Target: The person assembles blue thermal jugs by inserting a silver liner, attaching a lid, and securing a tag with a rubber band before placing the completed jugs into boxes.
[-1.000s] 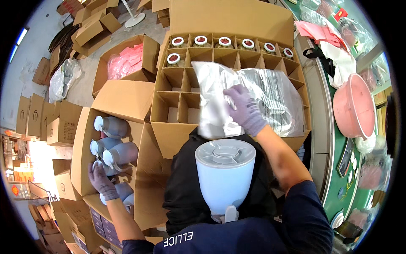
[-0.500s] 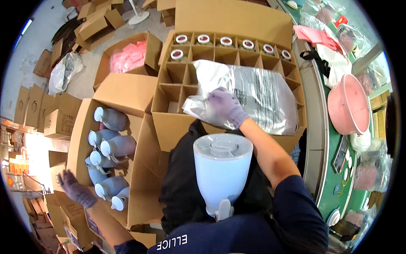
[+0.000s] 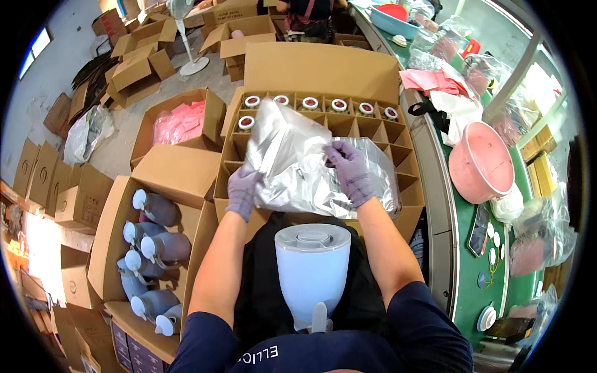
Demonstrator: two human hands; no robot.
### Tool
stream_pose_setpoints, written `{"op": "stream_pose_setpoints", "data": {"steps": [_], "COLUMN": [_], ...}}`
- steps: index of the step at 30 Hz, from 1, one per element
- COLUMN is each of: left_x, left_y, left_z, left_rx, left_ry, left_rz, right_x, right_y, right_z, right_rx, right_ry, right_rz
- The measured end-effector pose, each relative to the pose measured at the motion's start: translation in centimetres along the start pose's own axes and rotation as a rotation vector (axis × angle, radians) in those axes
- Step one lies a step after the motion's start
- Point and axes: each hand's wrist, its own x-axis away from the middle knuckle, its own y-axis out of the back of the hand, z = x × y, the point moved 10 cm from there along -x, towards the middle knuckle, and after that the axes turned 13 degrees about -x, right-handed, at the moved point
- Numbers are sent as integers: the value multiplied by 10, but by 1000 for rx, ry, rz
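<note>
A clear, shiny plastic bag [image 3: 286,165] is spread above the divided cardboard carton [image 3: 323,68] in front of me. My left hand [image 3: 244,186], in a purple-grey glove, grips the bag's left edge. My right hand [image 3: 351,173], gloved the same way, has its fingers pinched on the bag near its right side. More clear plastic [image 3: 376,165] lies beneath and to the right, over the carton's dividers. On my lap stands a light-blue jug [image 3: 311,267] with a translucent round lid and a small lever toward me.
Several blue jugs [image 3: 165,245] lie in an open carton at my left. White-capped jars [image 3: 310,103] fill the divided carton's far row. Pink pieces sit in another box [image 3: 214,118]. At right, a pink basin [image 3: 482,163] and a phone [image 3: 478,230] rest on a green bench [image 3: 463,273].
My left hand has come from above the left carton to the bag's left edge. My right hand has shifted right, and the bag is now lifted and spread between both hands.
</note>
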Motion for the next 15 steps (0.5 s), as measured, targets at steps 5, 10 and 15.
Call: {"op": "stream_pose_setpoints", "data": {"steps": [5,10,15], "left_x": [56,95,89], "left_y": [27,-53,-19], "left_z": [-101,-161,-119], "left_rx": [-615,-197,-3], "left_ry": [-611,-309,-99], "left_rz": [-447,357,138], "right_x": [23,60,52], "right_y": [-14,-81,-49], "right_z": [42,68,47], "right_rx": [315,572,590], "right_ry": [226,480,367], "right_rz": [142,483,321]}}
